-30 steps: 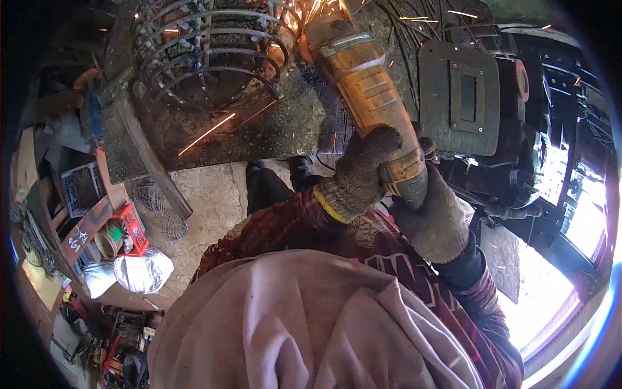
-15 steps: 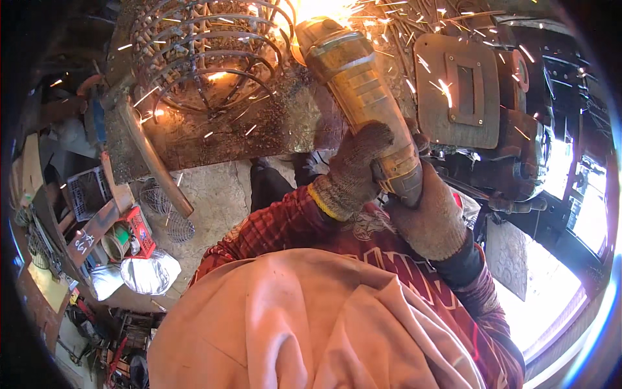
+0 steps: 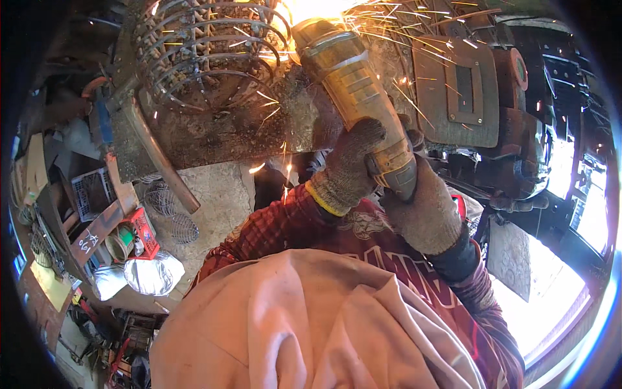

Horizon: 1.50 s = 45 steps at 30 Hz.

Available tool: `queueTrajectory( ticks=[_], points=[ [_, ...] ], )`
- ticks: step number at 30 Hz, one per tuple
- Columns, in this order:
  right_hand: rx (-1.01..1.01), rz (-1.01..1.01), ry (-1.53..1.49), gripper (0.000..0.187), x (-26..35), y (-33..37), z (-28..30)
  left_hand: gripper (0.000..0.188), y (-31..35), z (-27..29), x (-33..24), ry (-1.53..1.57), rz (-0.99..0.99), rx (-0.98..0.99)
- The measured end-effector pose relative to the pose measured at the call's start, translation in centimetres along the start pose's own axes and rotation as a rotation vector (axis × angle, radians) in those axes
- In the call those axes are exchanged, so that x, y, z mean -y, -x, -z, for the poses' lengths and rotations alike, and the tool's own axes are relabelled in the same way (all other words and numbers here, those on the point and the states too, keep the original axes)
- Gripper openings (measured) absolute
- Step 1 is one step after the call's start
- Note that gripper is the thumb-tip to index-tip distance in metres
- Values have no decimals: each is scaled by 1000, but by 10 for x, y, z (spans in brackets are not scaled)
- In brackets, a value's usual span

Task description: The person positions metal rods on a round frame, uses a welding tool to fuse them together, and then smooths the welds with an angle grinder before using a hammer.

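Observation:
A worn yellow angle grinder (image 3: 363, 97) reaches from my body toward the far side of the bench. My left hand (image 3: 353, 162), in a grey knitted glove with a yellow cuff edge, wraps around the middle of its body. My right hand (image 3: 424, 211), gloved the same way, grips the rear end. Bright glare and flying sparks (image 3: 317, 10) come from the grinder's head and hide the disc and the spot it touches. Just left of the head, a cage of bent metal rods (image 3: 214, 57) lies on the metal bench (image 3: 214, 139).
A welding mask (image 3: 487, 123) with a rectangular window lies right of the grinder. A curved brown handle (image 3: 162, 159) sticks out over the bench's left front edge. Wire cages (image 3: 184, 228), a red crate (image 3: 148, 236) and a silvery bag (image 3: 155, 275) sit lower left.
The spark spray now fans more to the right, and a few sparks fall in front of the bench. Both hands keep their grip; the grinder has shifted slightly left in view.

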State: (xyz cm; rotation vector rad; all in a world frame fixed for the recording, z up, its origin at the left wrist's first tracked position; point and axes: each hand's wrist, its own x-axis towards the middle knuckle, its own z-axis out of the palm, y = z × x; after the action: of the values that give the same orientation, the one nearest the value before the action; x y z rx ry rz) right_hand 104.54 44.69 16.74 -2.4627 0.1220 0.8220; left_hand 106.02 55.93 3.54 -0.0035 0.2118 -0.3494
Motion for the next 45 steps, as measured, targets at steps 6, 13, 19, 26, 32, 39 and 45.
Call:
queueTrajectory(
  ticks=[6, 13, 19, 26, 32, 39, 45],
  points=[
    [-46, -46, -29, 61, -6, 25, 2, 56, 2, -4, 14, -52, 59, 37],
    [-378, 85, -585, 59, -64, 47, -28, 48, -2, -57, 30, -639, -66, 11],
    [55, 90, -1072, 81, -121, 37, -19, 53, -12, -50, 24, -637, -41, 68],
    [-292, 90, -218, 58, -99, 53, -53, 40, -3, -42, 30, -923, -156, -223],
    [-35, 14, -689, 39, -119, 44, -63, 54, 1, -49, 14, -1514, 53, -136],
    [0, -77, -894, 34, -113, 42, -78, 58, -9, -6, -15, -1708, 188, 77],
    [-40, -64, -931, 29, -99, 19, -81, 52, -8, 4, -33, -1720, 152, 231]
  ],
)
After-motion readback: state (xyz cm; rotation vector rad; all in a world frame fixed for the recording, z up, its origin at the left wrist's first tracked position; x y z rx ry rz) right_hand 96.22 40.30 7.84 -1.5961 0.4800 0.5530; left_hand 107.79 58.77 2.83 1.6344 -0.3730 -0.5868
